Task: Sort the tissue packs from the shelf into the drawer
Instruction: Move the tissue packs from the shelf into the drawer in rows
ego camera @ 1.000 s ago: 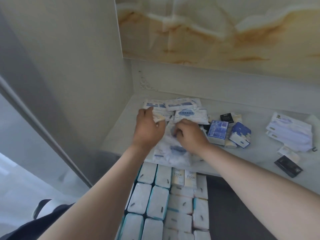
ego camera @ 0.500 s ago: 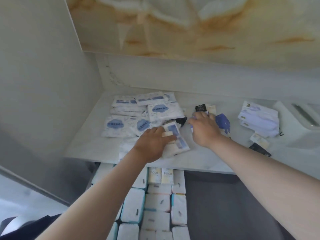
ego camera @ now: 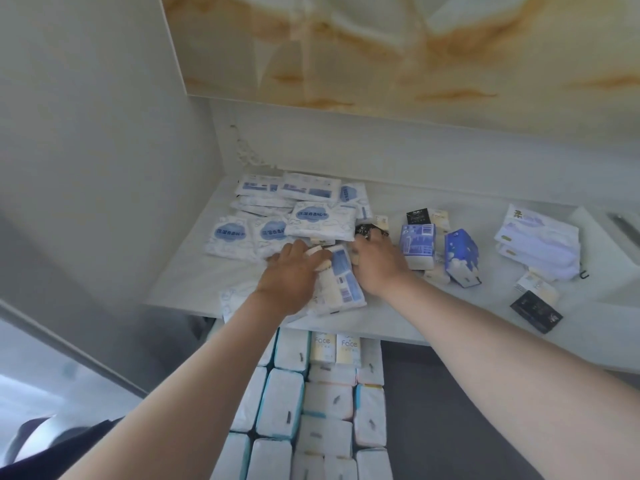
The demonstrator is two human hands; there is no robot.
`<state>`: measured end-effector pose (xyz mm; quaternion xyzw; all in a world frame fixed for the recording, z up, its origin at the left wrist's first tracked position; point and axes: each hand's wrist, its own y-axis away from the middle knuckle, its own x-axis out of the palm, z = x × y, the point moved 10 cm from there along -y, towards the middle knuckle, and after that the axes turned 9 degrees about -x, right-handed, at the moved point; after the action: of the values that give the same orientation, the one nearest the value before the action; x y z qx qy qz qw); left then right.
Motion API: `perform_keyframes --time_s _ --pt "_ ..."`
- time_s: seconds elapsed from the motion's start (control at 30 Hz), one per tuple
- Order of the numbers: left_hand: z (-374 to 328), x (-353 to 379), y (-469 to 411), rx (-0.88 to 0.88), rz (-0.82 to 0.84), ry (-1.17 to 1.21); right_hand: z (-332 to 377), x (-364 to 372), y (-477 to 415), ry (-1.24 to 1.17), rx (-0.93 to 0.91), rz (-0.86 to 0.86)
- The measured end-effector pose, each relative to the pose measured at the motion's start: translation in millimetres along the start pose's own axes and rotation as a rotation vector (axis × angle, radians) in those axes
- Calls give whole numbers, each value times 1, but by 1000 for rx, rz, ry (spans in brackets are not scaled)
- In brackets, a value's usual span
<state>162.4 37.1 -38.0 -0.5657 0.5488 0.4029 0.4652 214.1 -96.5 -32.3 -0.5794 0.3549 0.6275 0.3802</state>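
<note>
Tissue packs (ego camera: 322,220) cover white shelf (ego camera: 398,313); left hand (ego camera: 294,271) rests flat, right hand (ego camera: 379,268) curled, grip unclear.

Right hand (ego camera: 377,268) hides what its fingers (ego camera: 372,245) touch; drawer packs (ego camera: 280,403) run off the bottom edge.

Shelf: pale slab (ego camera: 398,317) set in a wall corner.
Left back: overlapping white packs (ego camera: 304,216) with blue cloud labels.
Middle: two blue packs (ego camera: 417,242), side by side.
Right: stacked white-lilac packs (ego camera: 538,245); black pack (ego camera: 536,311) near the front edge.
</note>
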Motion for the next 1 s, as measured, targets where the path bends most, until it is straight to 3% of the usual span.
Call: perform_keyframes --time_s 0.1,0.3,0.4,0.5,0.6,0.7,0.83,1.0 --pt "-5 -15 3 15 -79 119 2 1 7 -80 2 -25" --pt "-27 -39 34 72 -82 363 -23 -16 52 -270 181 -75" --pt "-44 -49 61 181 -149 302 -23 -24 91 -377 235 -104" --pt "-54 -44 91 218 -135 237 -1 -3 127 -507 167 154" --pt "-55 -15 120 202 26 152 33 21 162 -471 70 474" --pt "-50 13 143 169 167 116 55 46 187 -407 22 600" --pt "-53 45 166 87 341 -35 48 73 204 -459 140 452" --pt "-64 62 165 37 342 -103 37 87 201 -689 335 349"
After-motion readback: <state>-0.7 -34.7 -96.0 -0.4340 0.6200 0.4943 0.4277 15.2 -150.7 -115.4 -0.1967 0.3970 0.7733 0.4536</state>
